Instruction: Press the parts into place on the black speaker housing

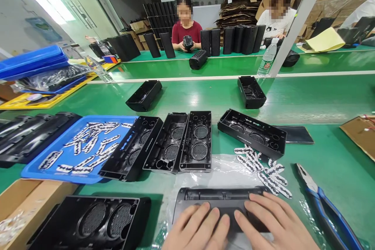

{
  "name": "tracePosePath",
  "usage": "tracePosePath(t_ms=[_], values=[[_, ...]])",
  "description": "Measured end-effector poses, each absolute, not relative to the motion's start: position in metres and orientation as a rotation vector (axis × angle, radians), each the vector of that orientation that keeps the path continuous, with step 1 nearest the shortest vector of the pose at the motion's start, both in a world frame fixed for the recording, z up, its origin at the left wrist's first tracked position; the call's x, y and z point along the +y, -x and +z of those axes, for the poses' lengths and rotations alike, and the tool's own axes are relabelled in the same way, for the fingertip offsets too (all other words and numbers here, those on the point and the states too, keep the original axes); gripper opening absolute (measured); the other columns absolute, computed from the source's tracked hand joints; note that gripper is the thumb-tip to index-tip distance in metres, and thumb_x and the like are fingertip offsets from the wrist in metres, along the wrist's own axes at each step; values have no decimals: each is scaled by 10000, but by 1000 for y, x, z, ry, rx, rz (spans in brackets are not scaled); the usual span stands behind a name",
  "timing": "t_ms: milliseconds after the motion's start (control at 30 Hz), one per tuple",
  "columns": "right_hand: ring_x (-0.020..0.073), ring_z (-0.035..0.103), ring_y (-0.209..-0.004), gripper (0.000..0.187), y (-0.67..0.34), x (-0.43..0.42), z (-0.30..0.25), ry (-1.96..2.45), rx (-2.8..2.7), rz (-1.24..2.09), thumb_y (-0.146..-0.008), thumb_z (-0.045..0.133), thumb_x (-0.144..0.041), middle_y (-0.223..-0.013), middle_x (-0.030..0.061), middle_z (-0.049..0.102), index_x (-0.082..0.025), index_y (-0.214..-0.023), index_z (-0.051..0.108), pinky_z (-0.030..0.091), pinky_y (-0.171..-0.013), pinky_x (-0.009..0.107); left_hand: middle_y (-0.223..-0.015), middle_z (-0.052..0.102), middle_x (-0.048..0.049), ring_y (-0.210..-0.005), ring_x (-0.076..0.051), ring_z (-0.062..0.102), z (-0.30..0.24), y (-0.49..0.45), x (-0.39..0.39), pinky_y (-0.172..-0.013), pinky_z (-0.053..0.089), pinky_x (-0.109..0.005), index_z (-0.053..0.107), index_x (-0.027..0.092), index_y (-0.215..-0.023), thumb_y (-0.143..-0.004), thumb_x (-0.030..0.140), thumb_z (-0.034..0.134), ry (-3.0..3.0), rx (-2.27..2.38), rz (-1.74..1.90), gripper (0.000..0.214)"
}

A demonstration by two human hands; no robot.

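Both my hands rest on a black plastic speaker housing (pixel 213 195) lying on a clear plastic bag at the near edge of the bench. My left hand (pixel 199 224) presses its outstretched fingertips on the housing's face. My right hand (pixel 275 218) lies beside it, fingers spread over the right part. Neither hand is wrapped around anything; the housing's near side is hidden beneath them. Just beyond the right hand is a loose pile of white-and-black button strips (pixel 260 168). Blue-handled pliers (pixel 322 203) lie to the right.
Several open speaker shells (pixel 196 160) stand beyond my hands; another shell (pixel 93 222) lies at near left. A blue tray (pixel 58 175) holds more strips, beside a cardboard box (pixel 38 199). Across the green conveyor (pixel 187 90), two people sit behind upright black speakers. A bottle (pixel 267 60) stands there.
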State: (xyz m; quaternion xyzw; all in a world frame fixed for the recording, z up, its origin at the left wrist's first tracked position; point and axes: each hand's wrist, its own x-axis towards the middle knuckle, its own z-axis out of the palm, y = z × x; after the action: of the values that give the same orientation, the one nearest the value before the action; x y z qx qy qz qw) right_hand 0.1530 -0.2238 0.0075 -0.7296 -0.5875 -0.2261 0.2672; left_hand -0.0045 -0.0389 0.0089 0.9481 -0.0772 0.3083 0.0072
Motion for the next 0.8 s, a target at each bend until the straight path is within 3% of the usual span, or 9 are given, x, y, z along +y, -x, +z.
tracePosePath(t_ms=[100, 167, 333, 433, 633, 700, 800], values=[[214, 674, -1047, 388, -160, -234, 5, 1971, -1795, -635, -1151, 394, -400, -1036, -14, 803, -339, -1172, 777, 417, -1005, 392, -951, 710, -12, -959, -179, 631, -2, -7, -51, -1137, 381, -355, 790, 293, -1098, -1115, 324, 408, -2878, -93, 1156, 384], [213, 677, -1102, 338, -164, -241, 1, 1970, -1902, -644, -1141, 433, -409, -1131, -32, 791, -353, -1289, 731, 443, -998, 400, -934, 684, -25, -940, -185, 616, -12, -12, -54, -1105, 392, -358, 798, 294, -1064, -1116, 311, 376, -2831, -72, 1239, 425], [190, 701, -1152, 266, -159, -247, -12, 1933, -1709, -527, -1112, 516, -202, -1187, -43, 788, -261, -1218, 753, 486, -1051, 407, -938, 676, -35, -953, -197, 607, -22, -12, -53, -1103, 385, -376, 808, 274, -1005, -1079, 207, 446, -2794, -82, 1302, 375], [194, 723, -1120, 284, -156, -243, -9, 1946, -1672, -535, -1118, 497, -201, -1154, -47, 798, -271, -1180, 765, 492, -1037, 408, -897, 681, -27, -932, -202, 597, -16, -12, -51, -1113, 372, -380, 808, 263, -987, -1071, 203, 466, -2787, -110, 1277, 357], [186, 782, -940, 313, -157, -232, 5, 1905, -1609, -597, -1104, 475, -187, -1003, -34, 821, -240, -1034, 775, 587, -892, 375, -957, 774, 37, -1021, -163, 632, -7, -20, -52, -1218, 326, -280, 787, 225, -1022, -1056, 237, 562, -2787, -139, 1191, 228], [204, 784, -943, 313, -156, -230, 3, 1903, -1594, -639, -1085, 479, -153, -998, -12, 822, -223, -1019, 777, 611, -886, 385, -960, 779, 26, -1004, -158, 648, -7, -22, -52, -1234, 325, -278, 787, 202, -989, -1060, 248, 550, -2743, -153, 1309, 251], [229, 778, -975, 305, -153, -227, -2, 1919, -1569, -693, -1067, 485, -120, -1015, 16, 822, -202, -1023, 776, 637, -925, 403, -1027, 775, 10, -1010, -144, 674, -4, -21, -48, -1259, 305, -298, 782, 197, -1069, -1087, 223, 479, -2894, -280, 1141, 305]])
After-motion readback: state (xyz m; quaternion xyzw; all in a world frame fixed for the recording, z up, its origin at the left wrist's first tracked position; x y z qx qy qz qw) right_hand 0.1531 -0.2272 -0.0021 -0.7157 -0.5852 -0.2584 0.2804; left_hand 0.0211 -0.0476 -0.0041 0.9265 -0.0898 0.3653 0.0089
